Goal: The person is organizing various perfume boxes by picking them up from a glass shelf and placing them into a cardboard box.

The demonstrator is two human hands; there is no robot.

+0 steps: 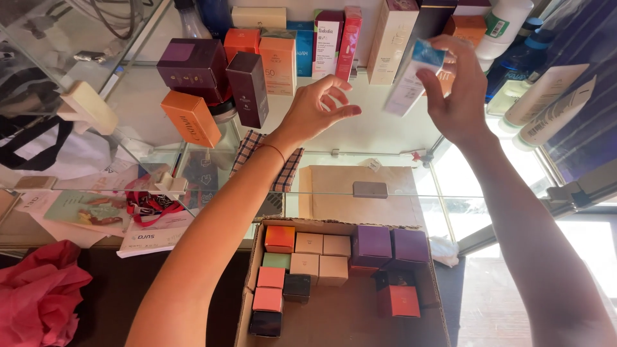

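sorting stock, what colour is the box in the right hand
White box with a blue top, seen in the head view.

A clear glass display cabinet with metal-edged shelves fills the view, bright daylight pouring through its panes at the right. Below it lies a dark brown tabletop, with a crumpled red plastic bag at the left edge.

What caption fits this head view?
Right hand holds a white-and-blue box at a glass shelf; left hand open beside it.
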